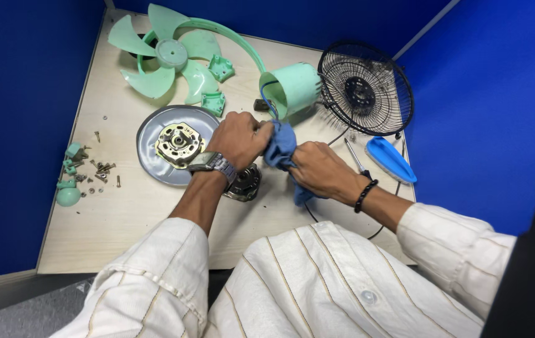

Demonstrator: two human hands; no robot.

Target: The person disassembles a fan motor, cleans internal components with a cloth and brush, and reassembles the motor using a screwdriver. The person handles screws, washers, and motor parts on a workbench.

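My left hand (237, 139) and my right hand (321, 170) meet over the middle of a wooden table (123, 219). Both grip a blue cloth (282, 145) bunched between them. What the cloth wraps is hidden. Just under my left wrist lies a metal motor part (245, 183). A mint green motor housing (292, 89) with wires lies just beyond my hands. A grey round plate (151, 153) carrying a brass-coloured motor core (178, 144) sits left of my left hand.
A mint green fan blade (164, 59) and two small green brackets lie at the back left. A black wire fan guard (365, 87) stands at the back right, with a screwdriver (355, 156) and a blue piece (390, 159) below it. Loose screws (100, 169) and small green parts (68, 188) lie at the left edge.
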